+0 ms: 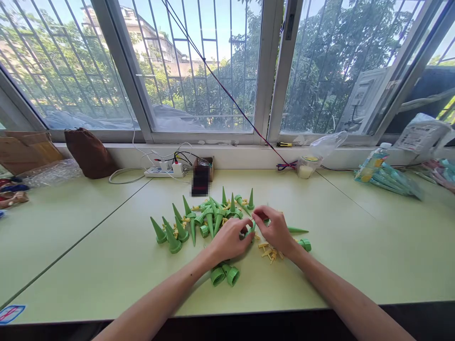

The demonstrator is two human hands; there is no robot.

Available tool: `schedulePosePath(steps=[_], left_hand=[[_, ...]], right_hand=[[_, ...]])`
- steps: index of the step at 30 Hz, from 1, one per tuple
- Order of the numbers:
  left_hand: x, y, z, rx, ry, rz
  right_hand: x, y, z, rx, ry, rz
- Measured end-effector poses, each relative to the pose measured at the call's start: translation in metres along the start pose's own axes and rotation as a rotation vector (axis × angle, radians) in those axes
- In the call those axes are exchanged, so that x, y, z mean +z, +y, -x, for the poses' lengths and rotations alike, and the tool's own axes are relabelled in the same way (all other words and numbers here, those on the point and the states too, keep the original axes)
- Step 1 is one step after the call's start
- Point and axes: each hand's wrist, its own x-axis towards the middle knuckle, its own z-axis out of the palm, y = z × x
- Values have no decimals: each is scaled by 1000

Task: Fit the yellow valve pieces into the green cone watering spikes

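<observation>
Lying at the left by the near edge of the worktop [355,265], a blue-bordered sticker [12,314] is opening the row. Along the far edge, a cardboard box [28,152] is standing left of a brown drawstring bag [89,154], and a white power strip [156,172] is carrying plugs. Nearer the middle, green plastic plant-watering spikes [174,242] are standing and lying in a cluster; two are turning their open caps [232,276] toward the near edge. The left hand [232,237] is reaching over them, its thumb and fingers clamping around a green spike [250,233]. The right hand [275,228] is adjoining it, thumb and forefinger pressing together; anything between them is too small to tell. Below its palm, yellow T-shaped connectors [272,253] are lying loose. Farther right, a lidded plastic cup [307,168] and a labelled bottle [372,163] are standing by the far edge.
</observation>
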Motion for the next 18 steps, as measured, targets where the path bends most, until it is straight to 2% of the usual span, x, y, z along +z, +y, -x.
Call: schedulePosePath(steps=[18], left_hand=[[1, -1, 1, -13, -15, -9]], right_hand=[[0, 0, 0, 9, 8, -8]])
